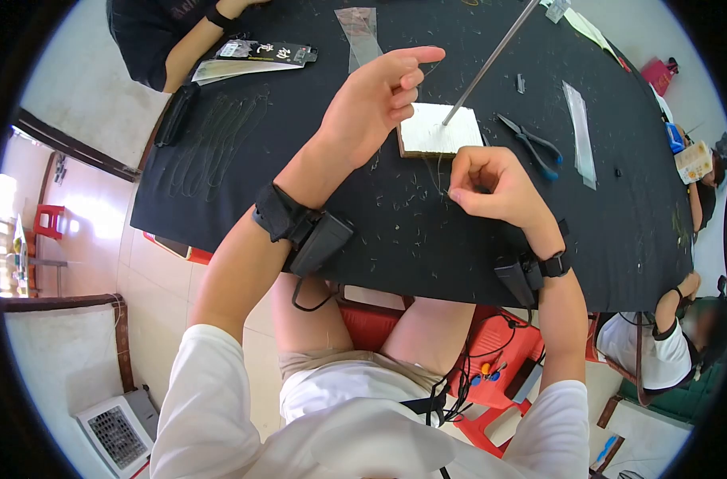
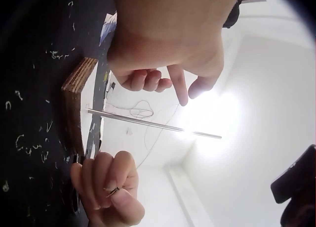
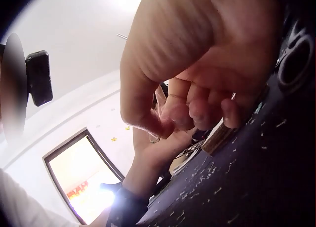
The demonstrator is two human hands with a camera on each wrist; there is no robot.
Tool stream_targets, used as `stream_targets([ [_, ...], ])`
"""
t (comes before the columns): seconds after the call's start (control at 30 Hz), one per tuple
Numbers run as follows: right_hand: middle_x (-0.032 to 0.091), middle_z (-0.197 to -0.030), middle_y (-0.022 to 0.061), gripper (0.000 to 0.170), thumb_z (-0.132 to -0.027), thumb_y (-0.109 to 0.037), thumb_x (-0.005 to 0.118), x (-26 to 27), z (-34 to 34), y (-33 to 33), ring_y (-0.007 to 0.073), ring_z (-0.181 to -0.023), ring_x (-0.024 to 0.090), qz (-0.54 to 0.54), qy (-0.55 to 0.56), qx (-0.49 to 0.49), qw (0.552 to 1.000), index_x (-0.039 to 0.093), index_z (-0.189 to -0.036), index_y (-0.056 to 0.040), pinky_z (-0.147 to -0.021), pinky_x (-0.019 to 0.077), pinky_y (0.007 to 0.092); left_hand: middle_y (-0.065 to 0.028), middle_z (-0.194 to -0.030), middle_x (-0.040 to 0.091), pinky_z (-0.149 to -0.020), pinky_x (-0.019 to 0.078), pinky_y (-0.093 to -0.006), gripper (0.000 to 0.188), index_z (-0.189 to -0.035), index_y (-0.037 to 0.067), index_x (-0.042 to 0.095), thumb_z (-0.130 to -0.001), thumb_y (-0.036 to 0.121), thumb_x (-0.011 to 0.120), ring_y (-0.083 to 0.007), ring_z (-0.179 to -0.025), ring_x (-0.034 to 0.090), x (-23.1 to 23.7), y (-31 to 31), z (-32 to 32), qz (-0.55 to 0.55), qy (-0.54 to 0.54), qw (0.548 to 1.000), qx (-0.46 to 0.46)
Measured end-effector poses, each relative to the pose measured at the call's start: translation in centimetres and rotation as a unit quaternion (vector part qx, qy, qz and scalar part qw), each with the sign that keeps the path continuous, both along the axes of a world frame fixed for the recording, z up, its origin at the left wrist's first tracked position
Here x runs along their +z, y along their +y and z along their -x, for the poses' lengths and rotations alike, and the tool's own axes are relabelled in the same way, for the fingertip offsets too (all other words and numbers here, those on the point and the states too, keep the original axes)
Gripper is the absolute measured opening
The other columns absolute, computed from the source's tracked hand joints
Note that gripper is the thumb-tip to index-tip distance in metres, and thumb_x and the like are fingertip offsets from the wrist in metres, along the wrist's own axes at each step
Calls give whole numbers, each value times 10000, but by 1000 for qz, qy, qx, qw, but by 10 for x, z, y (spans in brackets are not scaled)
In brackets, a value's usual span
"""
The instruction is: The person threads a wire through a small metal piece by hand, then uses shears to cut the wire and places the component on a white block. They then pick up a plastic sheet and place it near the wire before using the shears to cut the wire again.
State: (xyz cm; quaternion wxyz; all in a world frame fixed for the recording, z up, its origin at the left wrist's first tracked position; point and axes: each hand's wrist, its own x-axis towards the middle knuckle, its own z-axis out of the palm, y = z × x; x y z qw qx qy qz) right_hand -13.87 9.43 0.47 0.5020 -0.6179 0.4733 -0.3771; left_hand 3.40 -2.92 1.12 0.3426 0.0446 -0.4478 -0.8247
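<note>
My left hand [image 1: 369, 102] is raised left of a white-topped wooden block [image 1: 423, 142], its index finger pointing right and the other fingers bent. A thin pale strand [image 2: 148, 153] runs from its thumb and index fingertips down towards my right hand. Near the block's front right corner, my right hand [image 1: 503, 188] pinches a small end of strand between thumb and index finger, its other fingers curled. From the block's top, a slim metal rod [image 1: 489, 65] stands up between the hands. In the right wrist view, the right hand hides much of the left.
Pliers with blue handles [image 1: 533, 145] lie right of the block, beside a clear plastic sleeve [image 1: 580, 136]. Loose strands [image 1: 216, 148] and a black-and-white package [image 1: 260, 57] lie to the left. Small shavings [image 1: 395, 231] litter the black cloth. Other people sit around the table.
</note>
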Motion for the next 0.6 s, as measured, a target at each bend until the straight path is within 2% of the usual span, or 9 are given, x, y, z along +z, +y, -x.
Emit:
stream_targets([
  [0.17,523,-602,-48,90,-717,-101,626,1,-1,1,13,-518,437,-2,11,44,999,548,-699,-60,-500,324,165,27,-767,400,-557,304,-175,486,-1280,-12,348,-839,166,451,-53,-664,346,-5,-5,1,43,-17,998,45],
  [0.3,522,-618,-43,95,-717,-108,627,0,0,-1,13,-536,443,33,-6,-11,999,549,-704,-56,-497,331,169,19,-882,485,-609,319,-184,506,-1289,19,349,-829,185,480,-53,-741,406,3,4,5,54,-42,994,85],
  [0.33,524,-622,-44,98,-717,-113,629,1,1,-1,15,-538,445,22,-15,-23,999,549,-705,-57,-499,337,169,0,-967,510,-665,339,-195,480,-1264,37,390,-830,212,500,-65,-817,444,2,3,3,44,-35,997,60],
  [0.47,527,-634,-42,108,-717,-123,635,-1,1,-2,16,-539,448,35,-29,-50,998,549,-707,-59,-502,350,165,-12,-1001,513,-698,360,-214,405,-1190,52,462,-837,246,511,-86,-853,461,-3,2,4,1,-39,998,48],
  [0.53,527,-638,-41,106,-718,-122,633,-3,2,-2,15,-540,448,28,-27,-53,998,549,-709,-57,-503,352,162,-32,-1047,520,-739,369,-240,304,-1064,70,526,-842,277,514,-109,-897,473,-5,2,5,-13,-58,996,73],
  [0.6,527,-641,-40,105,-720,-120,632,-3,3,-2,13,-542,448,20,-25,-57,998,549,-711,-55,-503,355,159,-35,-1039,532,-750,363,-248,265,-1029,80,527,-844,269,512,-113,-904,473,-7,1,5,-26,-64,995,77],
])
